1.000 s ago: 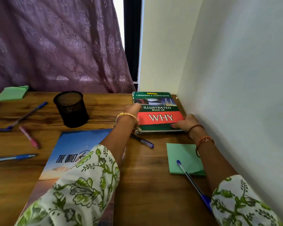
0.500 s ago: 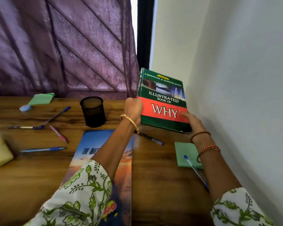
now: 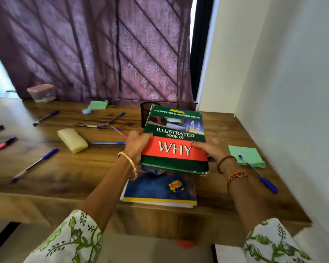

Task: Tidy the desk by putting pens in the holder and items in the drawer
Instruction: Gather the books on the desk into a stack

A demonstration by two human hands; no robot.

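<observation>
I hold a green and red book titled "Illustrated Book of Why" (image 3: 176, 141) above the desk, tilted toward me. My left hand (image 3: 136, 144) grips its left edge and my right hand (image 3: 210, 149) grips its right edge. Under it lies a blue notebook (image 3: 160, 188) at the desk's front edge. The black mesh pen holder (image 3: 145, 114) stands behind the book, partly hidden. Several pens lie loose on the wooden desk (image 3: 95, 164), among them a blue pen (image 3: 34, 165) at the left and a blue pen (image 3: 258, 174) on the green sticky pad (image 3: 248, 153) at the right.
A yellow pouch (image 3: 72, 140) lies left of centre. A green pad (image 3: 98, 105), a blue eraser (image 3: 86, 111) and a lidded plastic box (image 3: 41, 93) sit at the back by the purple curtain (image 3: 95, 50). A white wall (image 3: 292, 92) bounds the right side.
Both hands lifted the book off the desk's back right corner and brought it toward me, over the blue notebook. The view pulled back and shows more of the desk's left side.
</observation>
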